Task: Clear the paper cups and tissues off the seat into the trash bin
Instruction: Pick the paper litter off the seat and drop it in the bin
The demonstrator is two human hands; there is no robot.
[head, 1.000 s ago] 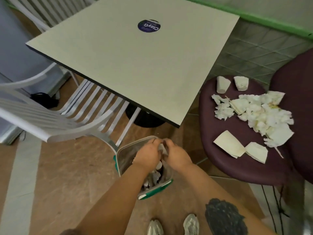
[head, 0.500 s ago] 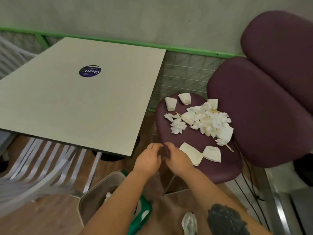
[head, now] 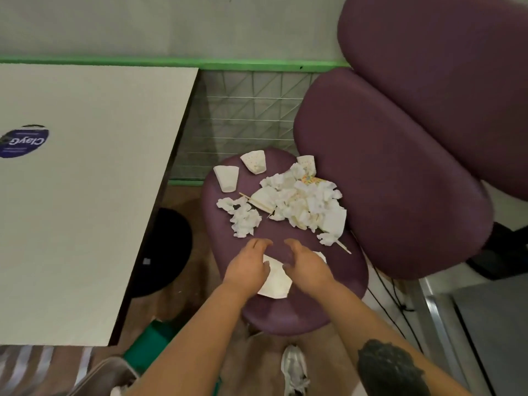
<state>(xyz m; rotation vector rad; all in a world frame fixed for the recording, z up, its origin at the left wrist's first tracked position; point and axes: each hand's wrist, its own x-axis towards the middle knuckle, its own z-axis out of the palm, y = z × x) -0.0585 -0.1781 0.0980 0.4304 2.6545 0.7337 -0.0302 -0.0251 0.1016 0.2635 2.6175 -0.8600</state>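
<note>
Litter is being reached for: both hands, the left hand (head: pixel 248 267) and the right hand (head: pixel 307 265), loosely curled and gripping nothing, are being held over 2 flattened white paper cups (head: pixel 275 277) on the rounded purple seat (head: pixel 285 315). 3 upright-shaped white paper cups (head: pixel 227 178) and the crumpled white tissue heap (head: pixel 303 204) are still lying there; the grey trash bin (head: pixel 105 375) is standing at lower left.

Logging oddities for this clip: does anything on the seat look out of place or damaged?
Yes. Crumpled white tissues, tipped-over white paper cups and a thin wooden stick litter the round purple seat. One flattened paper cup lies near its front edge.
</note>
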